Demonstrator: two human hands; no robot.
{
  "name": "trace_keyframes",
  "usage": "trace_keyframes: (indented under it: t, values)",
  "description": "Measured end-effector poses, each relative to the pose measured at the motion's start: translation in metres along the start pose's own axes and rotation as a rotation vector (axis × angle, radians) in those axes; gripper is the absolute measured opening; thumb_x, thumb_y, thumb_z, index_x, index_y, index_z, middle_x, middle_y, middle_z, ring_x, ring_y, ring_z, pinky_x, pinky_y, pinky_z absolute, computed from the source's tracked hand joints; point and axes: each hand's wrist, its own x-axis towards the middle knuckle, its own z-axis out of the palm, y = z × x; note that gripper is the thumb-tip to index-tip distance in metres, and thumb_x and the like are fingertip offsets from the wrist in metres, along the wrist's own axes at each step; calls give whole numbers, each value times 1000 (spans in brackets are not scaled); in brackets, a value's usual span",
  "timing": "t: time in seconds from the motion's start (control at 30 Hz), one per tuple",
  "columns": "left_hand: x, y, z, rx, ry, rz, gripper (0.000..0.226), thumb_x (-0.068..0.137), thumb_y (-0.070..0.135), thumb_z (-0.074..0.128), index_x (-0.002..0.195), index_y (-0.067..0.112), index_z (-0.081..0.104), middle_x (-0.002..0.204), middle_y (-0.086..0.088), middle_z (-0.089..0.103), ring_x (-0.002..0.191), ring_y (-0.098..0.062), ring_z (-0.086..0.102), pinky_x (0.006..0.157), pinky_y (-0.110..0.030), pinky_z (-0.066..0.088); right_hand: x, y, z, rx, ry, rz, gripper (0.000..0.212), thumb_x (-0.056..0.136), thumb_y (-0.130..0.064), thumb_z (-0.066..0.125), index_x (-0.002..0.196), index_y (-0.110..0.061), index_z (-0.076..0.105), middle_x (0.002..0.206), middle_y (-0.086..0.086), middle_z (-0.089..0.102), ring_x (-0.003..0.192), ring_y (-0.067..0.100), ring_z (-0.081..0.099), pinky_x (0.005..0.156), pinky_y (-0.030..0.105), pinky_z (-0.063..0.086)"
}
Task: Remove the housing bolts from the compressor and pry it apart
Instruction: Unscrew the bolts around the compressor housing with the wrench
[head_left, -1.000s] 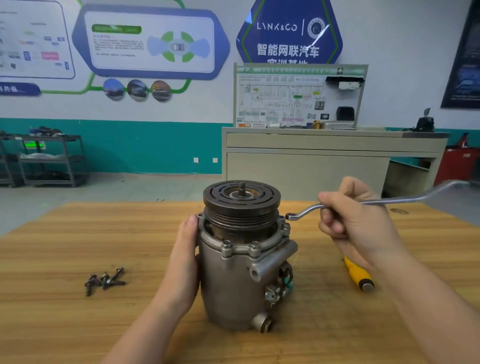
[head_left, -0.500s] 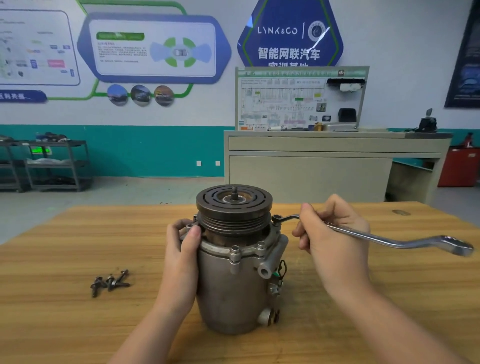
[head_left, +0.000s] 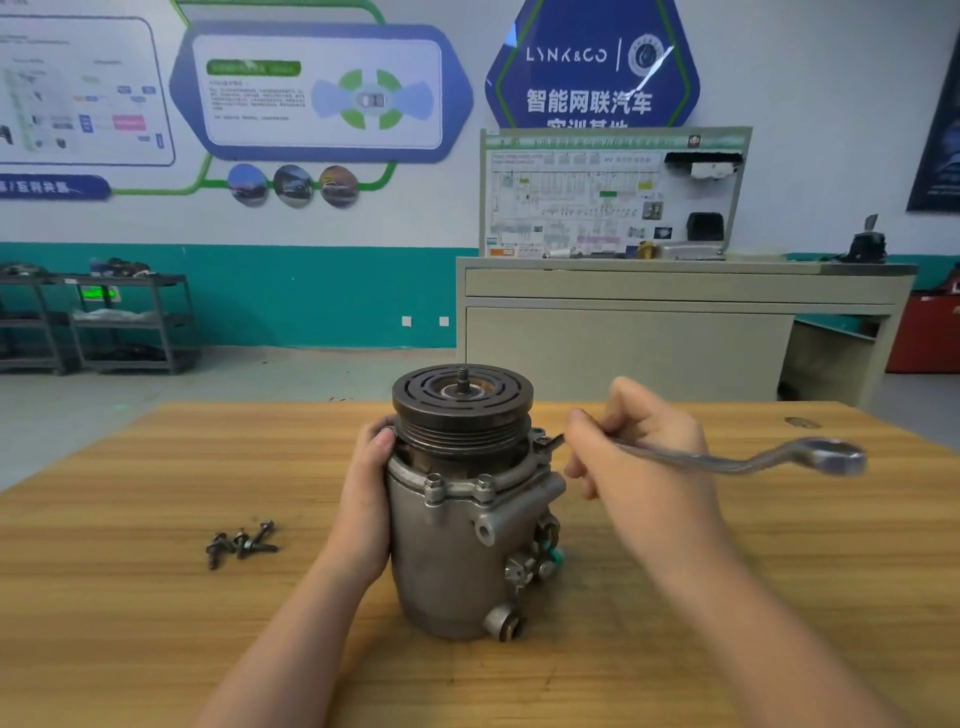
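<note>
The grey metal compressor (head_left: 447, 561) stands upright mid-table, its dark grooved pulley (head_left: 462, 402) on top. My left hand (head_left: 366, 493) grips its left side just under the pulley, thumb on the housing flange. My right hand (head_left: 639, 452) holds the shaft of a silver offset ring wrench (head_left: 753, 460). The wrench's near end sits at a bolt on the flange's right rear; its far ring end sticks out to the right and is blurred. Two bolts (head_left: 460, 488) show on the front of the flange.
Several removed bolts (head_left: 241, 543) lie loose on the wooden table (head_left: 156, 597) left of the compressor. Beyond the table stand a beige cabinet (head_left: 649, 322) with a wiring display board and, far left, dark metal shelving (head_left: 124, 322).
The wrench handle has swung round from the far right toward me and its near end has come down onto the flange bolt. The compressor has turned slightly under my left hand.
</note>
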Motion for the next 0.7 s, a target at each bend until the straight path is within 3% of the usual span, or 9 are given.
trace_keyframes:
  t: [0.13, 0.2, 0.27, 0.33, 0.43, 0.5, 0.6, 0.7]
  values:
    - [8, 3, -7, 31, -79, -128, 59, 81, 63, 37, 93, 19, 74, 97, -12, 74, 89, -21, 71, 73, -32, 51, 20, 12, -24, 626, -261, 448, 35, 69, -3, 73, 54, -21, 47, 47, 10, 54, 33, 10, 43, 33, 14, 28]
    - [15, 1, -8, 1, -85, -179, 59, 90, 60, 32, 90, 15, 70, 85, -9, 75, 78, -17, 72, 66, -29, 50, 27, 23, -22, 899, -389, 651, 37, 61, -1, 81, 58, -16, 48, 47, 9, 50, 34, 7, 41, 31, 13, 26]
    - [20, -2, -9, -47, -96, -197, 53, 85, 56, 36, 90, 13, 68, 81, -9, 75, 73, -16, 72, 62, -26, 52, 31, 31, -14, 1041, -463, 710, 50, 51, 2, 89, 60, -14, 43, 47, 8, 47, 33, 6, 39, 30, 12, 25]
    - [22, -4, -10, -85, -98, -193, 54, 75, 56, 40, 87, 13, 70, 80, -10, 75, 72, -17, 72, 56, -22, 54, 35, 31, -7, 1066, -418, 688, 53, 51, 1, 88, 59, -16, 38, 46, 6, 45, 31, 5, 37, 28, 11, 23]
    - [24, -7, -11, -105, -114, -178, 54, 73, 57, 40, 75, 19, 78, 80, -9, 75, 73, -16, 72, 55, -21, 54, 35, 29, -11, 1060, -105, 571, 39, 63, -2, 70, 54, -21, 38, 43, 1, 43, 29, 2, 33, 27, 11, 22]
    - [23, -7, -11, -84, -114, -152, 53, 77, 61, 41, 75, 24, 79, 82, -7, 76, 76, -15, 72, 58, -21, 54, 28, 26, -18, 948, 18, 444, 39, 71, -2, 62, 51, -21, 35, 42, 2, 43, 30, 3, 31, 28, 12, 22]
    - [20, -7, -10, -50, -105, -134, 51, 80, 66, 44, 82, 30, 79, 90, -5, 76, 85, -15, 72, 66, -25, 55, 11, 18, -13, 713, 95, 281, 47, 85, 7, 54, 50, -18, 35, 42, 7, 46, 29, 7, 33, 32, 12, 22]
    - [15, -3, -9, -31, -105, -96, 52, 78, 68, 43, 93, 32, 77, 101, -7, 75, 94, -19, 71, 72, -27, 55, -5, 13, -3, 570, 108, 210, 49, 89, 4, 55, 50, -21, 40, 43, 8, 50, 30, 9, 37, 35, 13, 26]
